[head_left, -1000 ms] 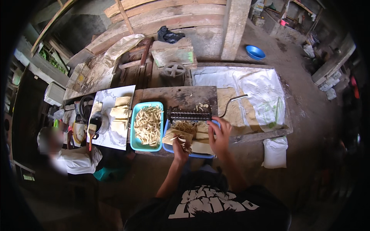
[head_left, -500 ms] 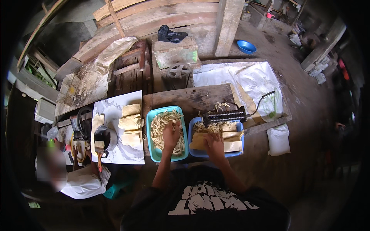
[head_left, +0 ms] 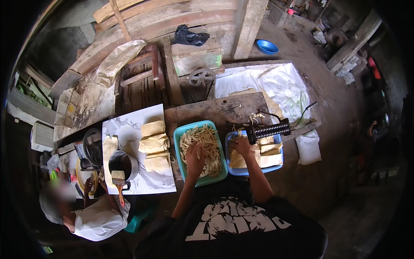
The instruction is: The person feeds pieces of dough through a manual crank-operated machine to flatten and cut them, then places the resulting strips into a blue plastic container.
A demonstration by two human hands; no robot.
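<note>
My left hand (head_left: 195, 157) lies in a teal tray (head_left: 181, 131) heaped with pale cut strips (head_left: 206, 140), fingers down among them. Whether it grips any strips is not visible. My right hand (head_left: 243, 145) rests in a blue tray (head_left: 277, 164) on flat yellowish sheets (head_left: 267, 156), pressing on one. A black ribbed roller with a crank handle (head_left: 269, 130) sits across the far edge of the blue tray.
A white board (head_left: 129, 127) to the left carries stacked yellowish sheets (head_left: 154, 145), a dark pot (head_left: 121, 163) and a brush (head_left: 118, 179). Another person (head_left: 88, 211) sits at the lower left. Wooden machinery (head_left: 196, 77), white sacking (head_left: 267, 80) and a blue bowl (head_left: 267, 46) lie beyond.
My left hand moved from the blue tray across to the teal tray of strips. My right hand stayed on the sheets. The view shifted, bringing the trays nearer the centre.
</note>
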